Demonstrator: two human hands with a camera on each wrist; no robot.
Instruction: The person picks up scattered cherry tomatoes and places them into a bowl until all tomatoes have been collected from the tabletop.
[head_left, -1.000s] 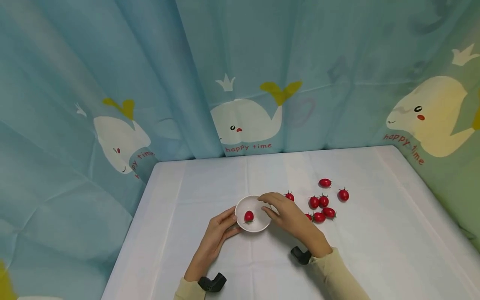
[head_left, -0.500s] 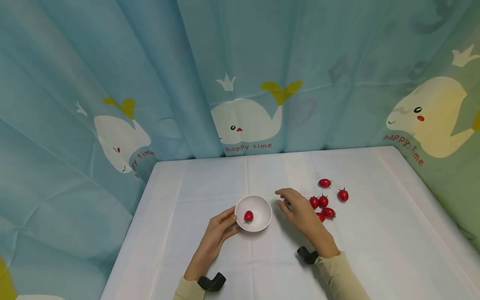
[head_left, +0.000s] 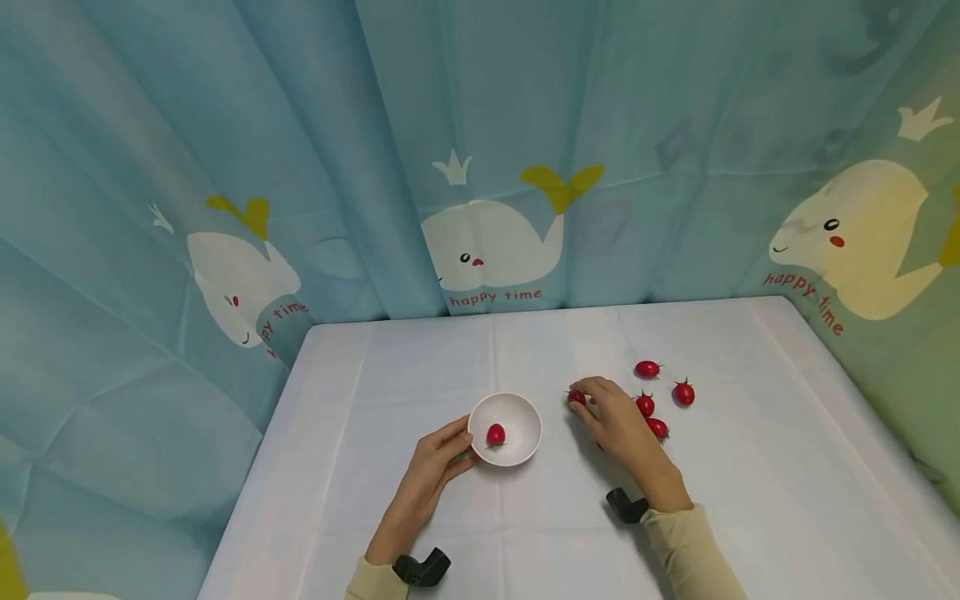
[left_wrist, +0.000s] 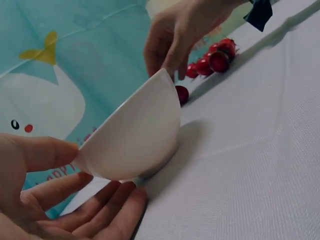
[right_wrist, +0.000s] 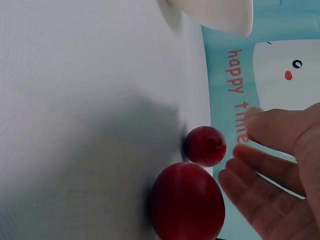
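1. Curtain (head_left: 337, 125), blue-green, behind the bowl and to either side of it; printed with pale whales (head_left: 495, 246) and red "happy time" lettering (head_left: 496, 297).
2. Counter (head_left: 750, 483), covered in white cloth, under the bowl and extending all round it.
3. Sleeves, beige, a pair: left sleeve (head_left: 378, 581) in front of the bowl and to its left, right sleeve (head_left: 693, 550) in front and to its right.
4. Left hand (head_left: 432, 465), at the bowl's left side, holding it: one digit against the rim, other fingers bent at its underside.
5. Right hand (head_left: 615, 421), to the right of the bowl, thumb and fingers parted and slightly bent about a tomato; the right wrist view shows a gap between fingertips and fruit.
6. Bowl (head_left: 523, 429), one, white, round, mouth up.
7. Wrist devices, black, one per arm: left device (head_left: 422, 568) in front of the bowl and to its left, right device (head_left: 627, 506) in front and to its right.
8. Tomatoes, small, red, green-stemmed:
   - one (head_left: 496, 435) inside the bowl;
   - one (head_left: 576, 397) just right of the bowl, at the right hand's fingertips;
   - four farther right of the bowl, namely (head_left: 647, 369) rearmost, (head_left: 683, 393) rightmost, and a close pair, (head_left: 645, 405) and (head_left: 657, 428), partly behind the right hand.
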